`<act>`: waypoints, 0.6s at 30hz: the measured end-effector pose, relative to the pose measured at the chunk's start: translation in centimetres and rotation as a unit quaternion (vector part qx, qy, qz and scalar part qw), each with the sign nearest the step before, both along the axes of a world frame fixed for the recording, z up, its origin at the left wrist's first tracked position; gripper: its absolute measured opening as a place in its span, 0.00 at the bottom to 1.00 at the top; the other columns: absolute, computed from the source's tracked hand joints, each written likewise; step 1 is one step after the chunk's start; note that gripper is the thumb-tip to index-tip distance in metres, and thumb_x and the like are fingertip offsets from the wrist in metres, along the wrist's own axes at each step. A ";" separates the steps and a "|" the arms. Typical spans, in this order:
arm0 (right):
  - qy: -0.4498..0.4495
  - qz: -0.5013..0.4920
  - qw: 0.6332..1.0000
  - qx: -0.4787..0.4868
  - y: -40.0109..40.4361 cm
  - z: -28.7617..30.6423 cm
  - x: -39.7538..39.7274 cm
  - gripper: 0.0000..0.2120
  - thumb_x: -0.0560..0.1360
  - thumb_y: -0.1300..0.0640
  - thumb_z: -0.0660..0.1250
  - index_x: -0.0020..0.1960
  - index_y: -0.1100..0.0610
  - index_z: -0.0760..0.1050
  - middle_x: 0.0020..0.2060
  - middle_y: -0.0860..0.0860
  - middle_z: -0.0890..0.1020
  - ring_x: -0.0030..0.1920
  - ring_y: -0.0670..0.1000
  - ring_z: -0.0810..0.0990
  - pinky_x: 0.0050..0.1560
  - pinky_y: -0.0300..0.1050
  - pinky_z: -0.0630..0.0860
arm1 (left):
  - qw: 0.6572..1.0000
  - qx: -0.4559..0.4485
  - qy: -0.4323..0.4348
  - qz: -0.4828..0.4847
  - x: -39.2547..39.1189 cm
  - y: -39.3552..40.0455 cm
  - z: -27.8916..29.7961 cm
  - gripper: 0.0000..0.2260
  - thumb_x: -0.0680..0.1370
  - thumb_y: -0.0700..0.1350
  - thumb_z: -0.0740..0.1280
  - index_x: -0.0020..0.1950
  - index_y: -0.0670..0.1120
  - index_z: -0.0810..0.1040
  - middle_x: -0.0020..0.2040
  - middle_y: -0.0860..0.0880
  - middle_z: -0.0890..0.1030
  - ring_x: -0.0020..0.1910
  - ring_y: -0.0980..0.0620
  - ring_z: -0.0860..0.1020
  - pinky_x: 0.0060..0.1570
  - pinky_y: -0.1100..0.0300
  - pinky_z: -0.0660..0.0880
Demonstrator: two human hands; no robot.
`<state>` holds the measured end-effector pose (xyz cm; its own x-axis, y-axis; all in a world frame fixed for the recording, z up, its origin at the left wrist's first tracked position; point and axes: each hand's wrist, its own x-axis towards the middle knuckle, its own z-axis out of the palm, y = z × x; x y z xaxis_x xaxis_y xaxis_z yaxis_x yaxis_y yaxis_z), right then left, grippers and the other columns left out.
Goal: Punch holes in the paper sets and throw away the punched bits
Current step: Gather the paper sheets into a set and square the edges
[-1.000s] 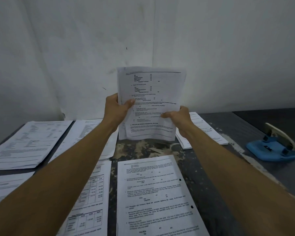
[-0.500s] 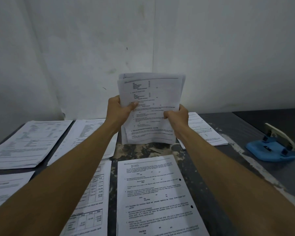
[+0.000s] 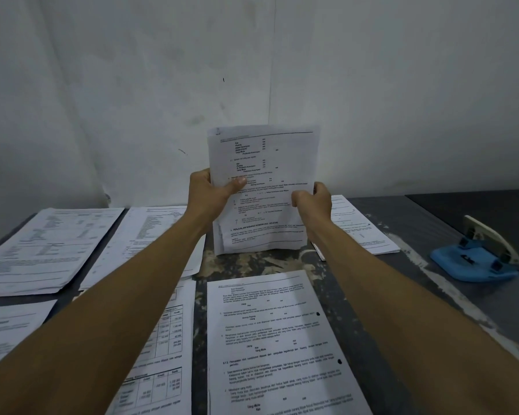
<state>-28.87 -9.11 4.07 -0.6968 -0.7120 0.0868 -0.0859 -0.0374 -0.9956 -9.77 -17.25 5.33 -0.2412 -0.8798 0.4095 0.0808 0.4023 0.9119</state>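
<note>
Two bare forearms reach forward from the bottom corners, over a dark table (image 3: 402, 223) spread with printed sheets. On the far left lies a stack of papers (image 3: 47, 250), with another stack (image 3: 150, 238) just beside it. The left hand (image 3: 207, 194) grips the left edge of a paper set (image 3: 264, 190), thumb pressed across the front of the page and fingers curled behind. The set stands upright, its bottom edge at or just above the tabletop; which, the view does not settle. The right hand (image 3: 313, 203) grips the set's right edge, knuckles facing the camera, fingers wrapped round it. Below, nearer the camera, lies a flat sheet (image 3: 279, 345) with two punched holes along its right margin. At the far right a blue hole punch (image 3: 477, 257) sits on the table, well apart from both hands.
</note>
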 end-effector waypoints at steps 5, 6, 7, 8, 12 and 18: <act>0.010 0.007 1.000 0.011 0.4 0.4 -0.5 0.07 0.67 0.66 0.64 0.42 0.58 0.78 0.38 0.49 0.82 0.39 0.49 0.79 0.32 0.39 0.74 | 1.000 0.006 0.017 -0.019 0.3 0.4 0.2 0.10 0.70 0.44 0.79 0.49 0.52 0.83 0.42 0.61 0.86 0.41 0.56 0.86 0.37 0.65 0.80; 0.010 0.013 1.000 0.010 0.5 0.6 -0.4 0.07 0.68 0.66 0.64 0.42 0.57 0.78 0.38 0.48 0.82 0.39 0.48 0.79 0.31 0.38 0.74 | 1.000 0.006 0.020 -0.018 0.3 0.5 0.4 0.10 0.71 0.44 0.79 0.49 0.53 0.83 0.42 0.61 0.86 0.41 0.56 0.85 0.37 0.65 0.80; 0.008 0.017 1.000 0.005 0.5 0.7 -0.3 0.08 0.69 0.66 0.63 0.43 0.56 0.78 0.39 0.48 0.82 0.39 0.48 0.80 0.31 0.38 0.73 | 1.000 0.004 0.025 -0.015 0.3 0.6 0.7 0.10 0.71 0.45 0.79 0.50 0.53 0.83 0.43 0.61 0.85 0.41 0.56 0.85 0.36 0.65 0.80; 0.007 0.017 1.000 -0.004 0.5 1.0 -0.1 0.10 0.70 0.66 0.63 0.46 0.56 0.78 0.40 0.49 0.82 0.40 0.48 0.80 0.30 0.37 0.73 | 1.000 0.001 0.028 -0.011 0.2 0.7 1.0 0.10 0.71 0.45 0.79 0.50 0.54 0.83 0.43 0.62 0.85 0.41 0.57 0.85 0.36 0.65 0.80; 0.010 0.006 1.000 -0.025 0.2 1.5 0.5 0.13 0.72 0.64 0.64 0.56 0.57 0.77 0.46 0.49 0.82 0.43 0.48 0.80 0.33 0.37 0.74 | 1.000 -0.019 0.021 0.006 0.1 0.9 1.9 0.10 0.71 0.49 0.79 0.49 0.57 0.82 0.45 0.62 0.84 0.40 0.59 0.84 0.35 0.67 0.79; 0.012 0.032 0.999 0.011 0.7 0.3 0.8 0.12 0.72 0.65 0.63 0.53 0.56 0.79 0.43 0.48 0.83 0.42 0.48 0.80 0.33 0.38 0.73 | 1.000 0.012 0.004 0.015 -0.1 0.8 -0.2 0.12 0.73 0.46 0.77 0.55 0.49 0.82 0.46 0.58 0.84 0.41 0.59 0.85 0.36 0.66 0.81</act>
